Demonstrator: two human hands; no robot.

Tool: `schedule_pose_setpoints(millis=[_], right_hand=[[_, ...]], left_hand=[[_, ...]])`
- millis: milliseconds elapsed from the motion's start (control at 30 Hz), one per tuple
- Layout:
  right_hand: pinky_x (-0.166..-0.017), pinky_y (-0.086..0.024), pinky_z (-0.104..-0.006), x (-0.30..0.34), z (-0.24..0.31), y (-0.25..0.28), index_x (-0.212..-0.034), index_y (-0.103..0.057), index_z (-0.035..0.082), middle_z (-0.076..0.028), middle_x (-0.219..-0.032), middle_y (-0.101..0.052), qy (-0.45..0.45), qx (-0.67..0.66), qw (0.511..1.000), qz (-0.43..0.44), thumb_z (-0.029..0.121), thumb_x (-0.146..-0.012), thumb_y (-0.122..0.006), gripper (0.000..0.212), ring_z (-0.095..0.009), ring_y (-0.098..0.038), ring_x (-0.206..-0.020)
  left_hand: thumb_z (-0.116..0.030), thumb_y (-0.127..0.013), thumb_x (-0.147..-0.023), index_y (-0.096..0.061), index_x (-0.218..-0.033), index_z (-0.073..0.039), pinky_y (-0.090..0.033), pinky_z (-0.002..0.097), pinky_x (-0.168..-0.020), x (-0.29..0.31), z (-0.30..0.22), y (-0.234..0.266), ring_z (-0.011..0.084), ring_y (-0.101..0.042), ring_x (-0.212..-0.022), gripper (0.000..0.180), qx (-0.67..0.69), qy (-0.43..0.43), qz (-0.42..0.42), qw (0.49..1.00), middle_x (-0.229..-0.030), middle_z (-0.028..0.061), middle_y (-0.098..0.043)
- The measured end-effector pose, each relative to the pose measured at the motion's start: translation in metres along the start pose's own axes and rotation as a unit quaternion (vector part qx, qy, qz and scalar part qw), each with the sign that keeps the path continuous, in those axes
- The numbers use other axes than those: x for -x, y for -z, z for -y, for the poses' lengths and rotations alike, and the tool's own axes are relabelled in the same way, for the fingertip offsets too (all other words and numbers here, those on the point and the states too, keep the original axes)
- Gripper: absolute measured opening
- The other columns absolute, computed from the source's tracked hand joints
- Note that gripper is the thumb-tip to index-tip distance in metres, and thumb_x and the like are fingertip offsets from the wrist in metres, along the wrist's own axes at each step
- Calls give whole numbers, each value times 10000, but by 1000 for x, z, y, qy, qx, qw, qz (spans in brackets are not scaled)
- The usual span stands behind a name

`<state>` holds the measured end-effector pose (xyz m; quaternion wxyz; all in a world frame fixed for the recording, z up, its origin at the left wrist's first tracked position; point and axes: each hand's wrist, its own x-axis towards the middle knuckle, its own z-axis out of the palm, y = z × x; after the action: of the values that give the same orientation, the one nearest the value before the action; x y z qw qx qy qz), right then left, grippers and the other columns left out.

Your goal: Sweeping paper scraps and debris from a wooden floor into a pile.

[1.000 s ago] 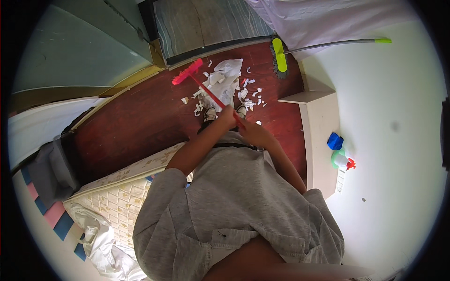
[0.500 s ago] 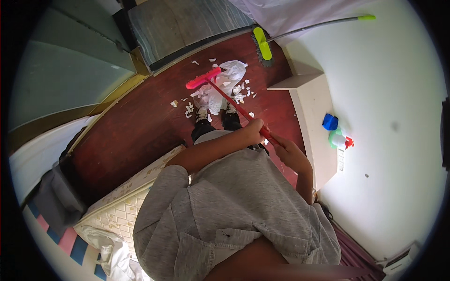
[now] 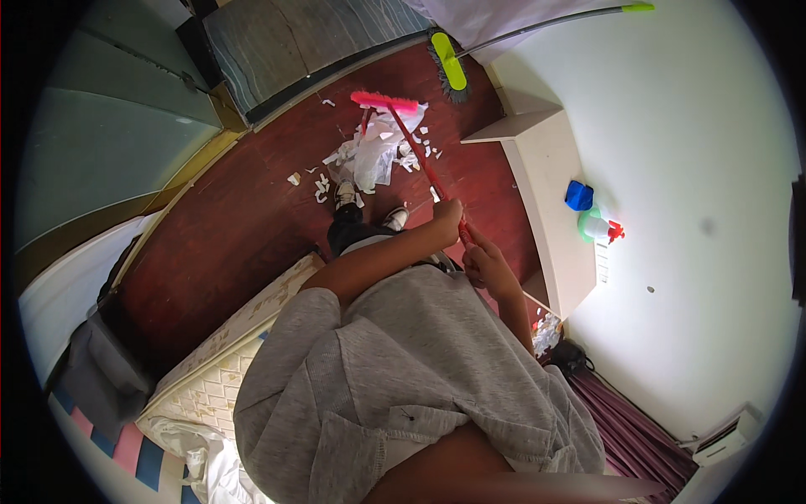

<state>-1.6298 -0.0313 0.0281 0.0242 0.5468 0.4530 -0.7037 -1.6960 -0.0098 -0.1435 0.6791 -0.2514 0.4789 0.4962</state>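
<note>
Your broom (image 3: 421,157), red-handled with a bright pink bristled head (image 3: 384,102), reaches the far edge of the white plastic bag (image 3: 374,161). Your left hand (image 3: 449,215) grips the handle (image 3: 433,177), forearm (image 3: 382,259) slanting across you; your right hand (image 3: 487,259) clasps it closer in.

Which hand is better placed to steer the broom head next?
Probably the left hand: it grips the red handle closer to the pink broom head, while the right hand holds it farther back.
</note>
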Motion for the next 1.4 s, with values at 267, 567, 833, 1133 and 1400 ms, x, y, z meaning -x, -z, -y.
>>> schedule_pose_setpoints(millis=[267, 567, 833, 1133, 1400], right_hand=[[-310, -201, -160, 43, -9, 35, -1293, -299, 131, 21, -604, -364, -96, -196, 973, 73, 146, -824, -409, 482, -27, -278, -397], [-327, -247, -183, 94, -41, 64, -1313, -271, 96, 2, -635, -403, -53, -74, 989, 116, 140, -825, -387, 504, -51, -310, -399], [-441, -378, -252, 48, -88, 28, -1353, -131, 123, -24, -673, -469, 53, 152, 961, 226, 140, -815, -420, 611, -106, -451, -487], [-580, -462, -335, -42, -170, 7, -994, -493, 16, -120, -661, -566, -12, 341, 927, 155, 190, -755, -474, 296, -219, -565, -603], [-626, -435, -472, 34, -204, 40, -812, -552, -11, -247, -735, -571, 99, 484, 866, -81, 267, -774, -492, 286, -406, -557, -698]], left_hand=[[-92, -432, -745, -501, -795, -27, -380, 300, -463, 9, 57, -5, 161, -503, -560, 107, 7, 87, -91, 992, -655, 81, -508], [-36, -438, -733, -424, -679, -39, -405, 268, -514, 87, 86, 4, 155, -446, -526, 56, 95, 9, 55, 994, -622, 61, -430], [-93, -455, -751, -406, -632, -83, -361, 237, -446, 77, 88, 69, 124, -412, -463, 129, 218, -102, 20, 970, -539, 8, -398], [-68, -482, -648, -409, -651, -89, -424, 313, -505, -10, 113, 149, 163, -421, -463, 76, 182, 108, -30, 977, -558, 13, -414], [-100, -447, -711, -438, -671, -50, -448, 327, -598, -9, 166, 112, 212, -520, -631, 65, 56, 276, 34, 959, -677, 73, -502]])
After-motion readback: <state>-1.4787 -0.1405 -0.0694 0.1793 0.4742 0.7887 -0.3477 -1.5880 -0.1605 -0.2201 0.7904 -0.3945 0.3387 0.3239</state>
